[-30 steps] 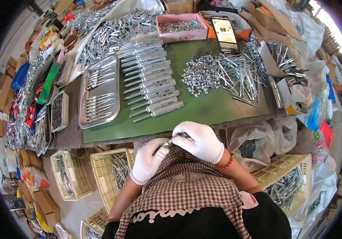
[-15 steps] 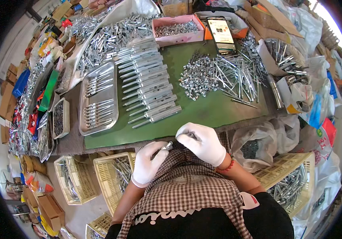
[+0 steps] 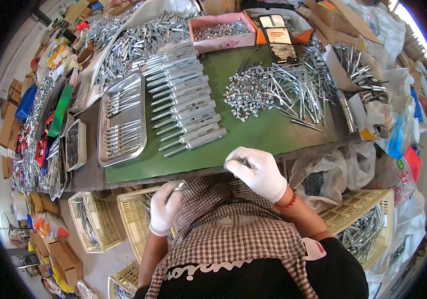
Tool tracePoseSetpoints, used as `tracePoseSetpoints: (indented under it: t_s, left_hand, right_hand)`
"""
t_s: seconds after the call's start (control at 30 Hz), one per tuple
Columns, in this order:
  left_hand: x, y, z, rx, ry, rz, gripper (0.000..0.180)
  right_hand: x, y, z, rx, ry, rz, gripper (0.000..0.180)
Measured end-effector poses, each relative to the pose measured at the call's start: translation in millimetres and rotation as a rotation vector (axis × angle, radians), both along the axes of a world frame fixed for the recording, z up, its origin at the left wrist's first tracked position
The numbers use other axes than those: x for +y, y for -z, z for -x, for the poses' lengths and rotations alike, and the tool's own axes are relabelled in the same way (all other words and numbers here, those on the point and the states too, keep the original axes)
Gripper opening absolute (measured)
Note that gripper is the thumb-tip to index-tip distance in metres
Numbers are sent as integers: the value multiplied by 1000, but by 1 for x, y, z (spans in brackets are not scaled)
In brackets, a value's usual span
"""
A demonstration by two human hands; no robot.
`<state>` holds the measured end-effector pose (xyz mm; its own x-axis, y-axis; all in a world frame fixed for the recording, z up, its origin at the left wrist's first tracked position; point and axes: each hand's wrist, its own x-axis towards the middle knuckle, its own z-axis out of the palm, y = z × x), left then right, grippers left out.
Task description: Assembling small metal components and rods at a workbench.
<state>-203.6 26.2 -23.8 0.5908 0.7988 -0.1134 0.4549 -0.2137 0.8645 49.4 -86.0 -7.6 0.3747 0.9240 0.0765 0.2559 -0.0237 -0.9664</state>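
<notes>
My left hand [image 3: 165,212], in a white glove, is closed just off the table's front edge. A small shiny metal piece [image 3: 180,186] sticks out between its thumb and fingers; its exact kind is too small to tell. Over the same edge, further right, my gloved right hand [image 3: 258,174] is curled round a small dark grey metal piece [image 3: 244,161], mostly covered by the fingers. Beyond the hands lies a slanting row of silver metal tubes with thin rods [image 3: 198,122]. A heap of short metal sleeves [image 3: 248,94] sits beside a pile of long thin pins [image 3: 300,94].
A metal tray [image 3: 143,129] with rods stands left on the green tabletop [image 3: 268,142]. At the back are a pink box [image 3: 223,46] of small parts and a phone [image 3: 278,42]. Yellow crates [image 3: 106,229] and plastic bags [image 3: 318,169] sit below the table edge.
My left hand has drawn away left and down with the shiny piece. My right hand has shifted slightly right, so the hands are further apart. The phone's screen shows something different.
</notes>
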Motion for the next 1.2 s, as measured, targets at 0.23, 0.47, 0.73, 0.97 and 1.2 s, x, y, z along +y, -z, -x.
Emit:
tracePoseSetpoints:
  t_s: [0.23,0.47,0.73,0.97,1.2]
  left_hand:
    - [-6,93,187,201,-201,-199,29]
    - [17,78,187,615,-827,-569,39]
    - [32,-31,-93,57,243,-949,32]
    - [37,-29,-123,210,343,-983,24]
    - [49,-18,-110,-85,280,-960,32]
  right_hand:
    - [-1,-3,-3,-29,-21,-7,15]
    - [0,-1,-3,-43,-44,-4,11]
    - [-1,-3,0,-169,-68,-47,11]
    - [-22,-12,-16,-139,-19,-60,23]
    - [-15,-25,-18,180,47,121,30]
